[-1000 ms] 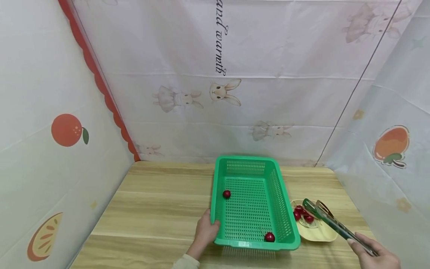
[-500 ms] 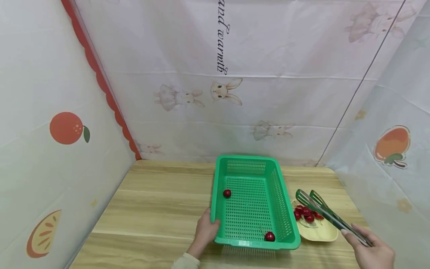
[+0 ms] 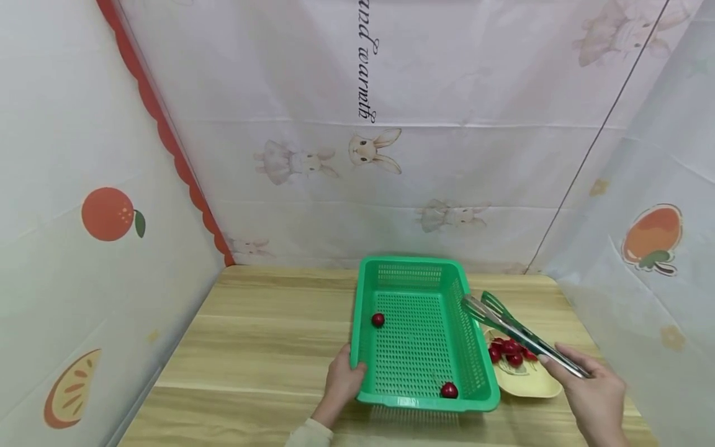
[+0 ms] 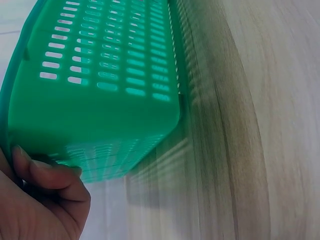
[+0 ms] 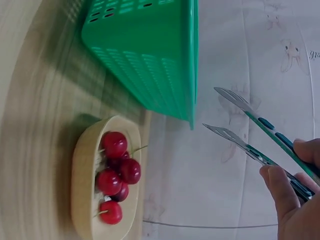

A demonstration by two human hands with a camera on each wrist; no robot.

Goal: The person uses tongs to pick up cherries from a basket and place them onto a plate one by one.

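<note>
A green plastic basket [image 3: 410, 403] holds two dark red cherries, one cherry [image 3: 378, 320] toward the left wall and another cherry [image 3: 449, 390] in the near right corner. My left hand [image 3: 343, 377] grips the basket's rim at the near left corner. In my right hand [image 3: 592, 388] is a pair of metal tongs [image 3: 533, 343], their tips spread over the basket's right rim. The right wrist view shows nothing between the tongs' tips. Beneath the tongs, a pale yellow dish [image 3: 530, 386] holds several cherries [image 5: 116, 144], some with stems.
All of this stands on a wood-grain table [image 3: 268, 347]. White printed cloth [image 3: 313, 93] hangs behind it and along both sides. The basket's far end is close to the back cloth, and the dish sits right beside the basket.
My right hand has carried the tongs left and up, from over the cherries in the dish to the basket's right rim. The tongs' tips have spread. The left hand and basket stay put.
</note>
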